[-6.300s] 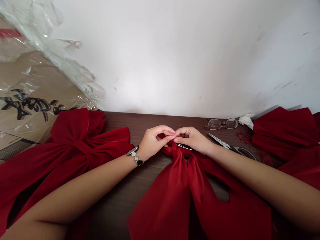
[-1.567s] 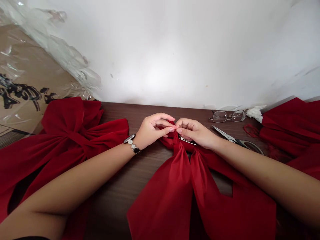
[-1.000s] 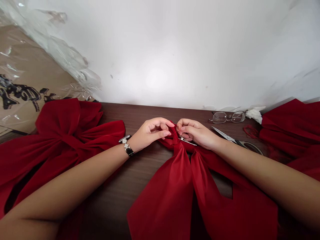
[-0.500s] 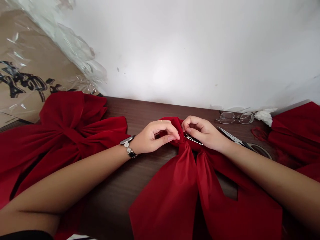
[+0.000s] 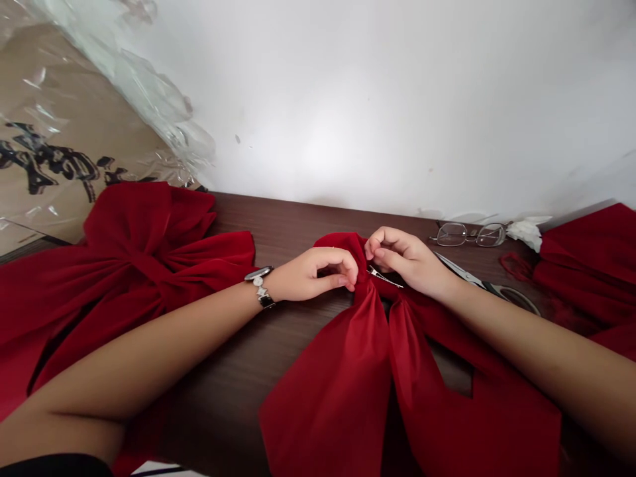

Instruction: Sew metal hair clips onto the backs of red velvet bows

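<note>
A red fabric bow (image 5: 328, 377) lies at the middle of the table, its two long tails spread toward me. My left hand (image 5: 318, 273), wearing a watch and a bracelet, is curled at the bow's gathered centre, its fingertips closed on the cloth. Just right of that centre, my right hand (image 5: 405, 258) is in a pinch with thumb against fingers; anything between them is too small to make out. Below the right fingertips a silver metal hair clip (image 5: 386, 277) sits against the bow's back, pointing to the lower right.
Another large red bow (image 5: 144, 258) lies at the left, before a plastic-wrapped cardboard box (image 5: 59, 106). Scissors (image 5: 464, 271) lie beyond my right forearm, near eyeglasses (image 5: 470, 234) and a crumpled white tissue (image 5: 527, 232). More red fabric (image 5: 586, 258) is piled far right.
My left hand has shifted slightly right, its fingertips drawn closer to the cloth. The right hand has risen a little from the hair clip. The bow has hardly moved.
</note>
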{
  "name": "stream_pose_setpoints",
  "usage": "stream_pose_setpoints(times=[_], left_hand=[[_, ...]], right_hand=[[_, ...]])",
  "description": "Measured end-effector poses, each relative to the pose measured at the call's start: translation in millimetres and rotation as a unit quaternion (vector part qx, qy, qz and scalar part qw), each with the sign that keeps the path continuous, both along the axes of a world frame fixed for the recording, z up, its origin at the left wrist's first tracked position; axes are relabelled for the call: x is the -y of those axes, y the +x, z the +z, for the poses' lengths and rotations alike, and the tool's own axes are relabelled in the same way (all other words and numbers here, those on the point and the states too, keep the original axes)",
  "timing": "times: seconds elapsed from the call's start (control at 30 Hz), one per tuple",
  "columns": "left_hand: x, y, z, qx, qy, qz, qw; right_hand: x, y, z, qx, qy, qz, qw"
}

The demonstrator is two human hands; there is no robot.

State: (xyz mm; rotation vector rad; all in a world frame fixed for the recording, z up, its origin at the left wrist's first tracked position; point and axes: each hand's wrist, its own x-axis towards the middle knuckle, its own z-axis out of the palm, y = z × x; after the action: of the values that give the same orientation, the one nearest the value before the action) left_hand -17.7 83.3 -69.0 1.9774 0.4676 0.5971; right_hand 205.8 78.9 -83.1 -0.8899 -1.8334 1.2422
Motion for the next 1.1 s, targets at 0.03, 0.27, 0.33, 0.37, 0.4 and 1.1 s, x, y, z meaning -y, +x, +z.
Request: stream_pose_setpoints(times=[0.03, 0.27, 0.33, 0.37, 0.4, 1.1], left_hand=[[-1.3, -0.4, -1.3, 0.008, -0.034, -0.002, 0.999], [-4.9, -0.2, -6.6, 0.057, -0.171, 0.036, 0.983], [-5.8, -0.1, -7.4, 0.056, -0.173, 0.051, 0.982], [-6.4, -0.1, -7.9, 0.052, -0.167, 0.059, 0.983], [-7.1, -0.2, -8.4, 0.047, -0.159, 0.066, 0.984], [-9.9, 2.7, -7.9, 0.070, -0.129, 0.207, 0.967]], right_hand=[[2.2, -0.7, 2.0, -0.008, 0.003, 0.013, 1.000], [7.2, -2.1, 9.9, -0.054, -0.044, 0.080, 0.994], [4.2, -0.5, 8.9, -0.028, -0.030, 0.078, 0.996], [2.6, 0.5, 8.2, -0.012, -0.021, 0.074, 0.997], [1.3, 1.3, 7.5, 0.001, -0.015, 0.071, 0.997], [-10.1, 3.4, -4.2, -0.125, -0.195, 0.050, 0.972]])
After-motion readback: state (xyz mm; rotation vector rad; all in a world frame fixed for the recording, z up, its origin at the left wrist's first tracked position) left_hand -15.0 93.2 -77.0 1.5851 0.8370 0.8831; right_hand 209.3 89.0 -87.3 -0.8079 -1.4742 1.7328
